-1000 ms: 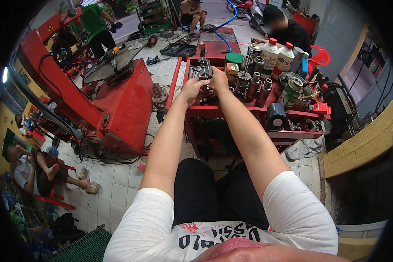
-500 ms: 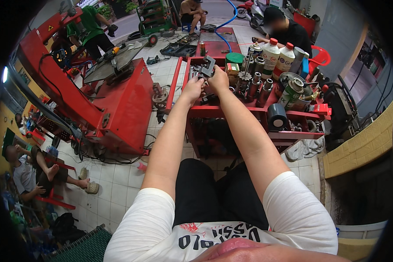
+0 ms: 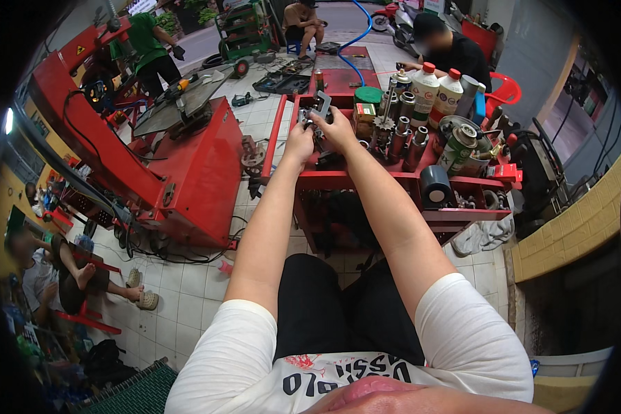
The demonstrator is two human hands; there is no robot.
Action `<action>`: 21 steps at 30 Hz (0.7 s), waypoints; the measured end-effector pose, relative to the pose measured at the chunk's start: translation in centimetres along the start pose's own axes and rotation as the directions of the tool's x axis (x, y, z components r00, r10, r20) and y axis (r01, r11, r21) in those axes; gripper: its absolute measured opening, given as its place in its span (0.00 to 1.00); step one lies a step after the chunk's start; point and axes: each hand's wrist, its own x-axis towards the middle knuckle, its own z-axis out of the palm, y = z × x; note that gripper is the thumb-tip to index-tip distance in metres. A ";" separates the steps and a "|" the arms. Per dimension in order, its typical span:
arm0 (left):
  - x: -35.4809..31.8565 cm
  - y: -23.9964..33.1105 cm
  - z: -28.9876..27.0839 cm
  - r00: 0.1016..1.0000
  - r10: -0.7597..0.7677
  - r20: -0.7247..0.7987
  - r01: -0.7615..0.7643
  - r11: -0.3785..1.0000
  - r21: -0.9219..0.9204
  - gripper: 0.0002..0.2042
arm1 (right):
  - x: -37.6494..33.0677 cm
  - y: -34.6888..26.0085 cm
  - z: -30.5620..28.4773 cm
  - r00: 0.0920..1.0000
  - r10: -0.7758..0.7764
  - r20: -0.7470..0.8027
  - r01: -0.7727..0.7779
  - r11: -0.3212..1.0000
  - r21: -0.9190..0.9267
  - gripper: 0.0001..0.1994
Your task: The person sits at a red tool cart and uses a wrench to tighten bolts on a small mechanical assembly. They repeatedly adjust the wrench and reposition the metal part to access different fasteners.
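Note:
Over the near left part of a red tool cart [image 3: 386, 181], my two hands are close together. My right hand [image 3: 337, 131] is closed on a grey metal C-shaped tool [image 3: 323, 103], whose open frame sticks up past the fingers. Beside it, my left hand [image 3: 299, 143] is closed near the tool's lower end. Small metal parts show at its fingertips, too small to name. Just right of my right hand stand a green-lidded can [image 3: 368, 96], a small box [image 3: 364, 119] and several upright metal sockets [image 3: 398, 141].
Two white bottles with red caps [image 3: 447, 93], a spray can [image 3: 460, 141] and a dark cylinder [image 3: 435, 186] crowd the cart's right side. A red machine [image 3: 193, 179] stands left. A person in black [image 3: 462, 58] sits beyond the cart; others are farther off.
The C-shaped tool has turned and shifted slightly left. My right hand has moved left, closer to my left hand, which has barely moved.

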 end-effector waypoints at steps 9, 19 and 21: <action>0.5 -0.9 0.8 0.996 0.063 0.067 -0.057 0.995 -0.087 0.14 | 0.4 0.0 -0.7 0.996 0.087 -0.001 -0.087 0.995 -0.047 0.33; -0.3 0.6 0.9 0.999 0.019 -0.038 -0.022 0.996 -0.087 0.10 | 0.3 -0.3 -0.5 0.989 0.056 -0.135 -0.066 0.995 -0.072 0.38; -0.4 0.9 1.0 0.999 0.012 -0.035 -0.015 0.997 -0.082 0.11 | 0.1 -0.3 -0.6 0.989 0.054 -0.136 -0.065 0.995 -0.079 0.38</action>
